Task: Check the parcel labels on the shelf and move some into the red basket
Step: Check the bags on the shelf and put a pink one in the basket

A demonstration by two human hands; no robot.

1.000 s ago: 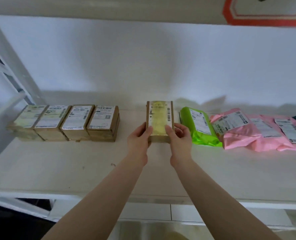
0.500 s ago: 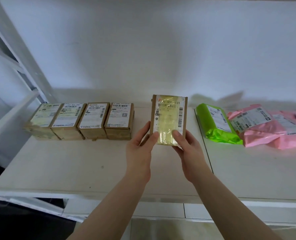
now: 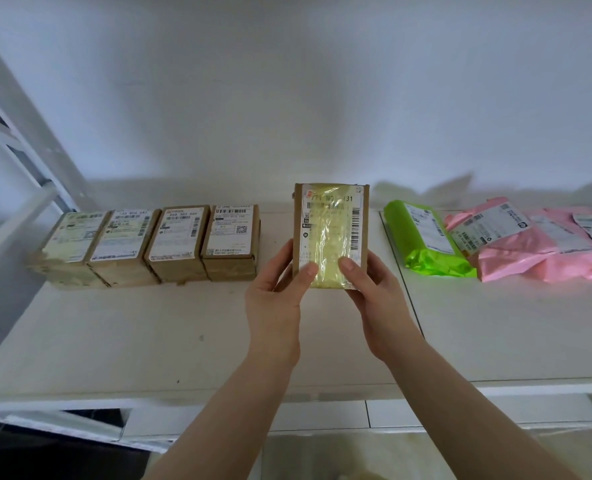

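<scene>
A brown box (image 3: 330,237), its label partly covered by yellowish tape, is held tilted up above the white shelf (image 3: 149,341), label toward the camera. Its lower left edge is gripped by the left hand (image 3: 277,299) and its lower right edge by the right hand (image 3: 374,299), thumbs pressed on the label. Four labelled boxes (image 3: 149,244) are lined up side by side on the shelf to the left. A green bag (image 3: 426,240) and overlapping pink bags (image 3: 543,244) lie to the right.

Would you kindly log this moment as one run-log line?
step: label check | left hand: holds cardboard parcel | right hand: holds cardboard parcel | parcel: lifted off shelf, label facing camera | red basket: not in view
</scene>
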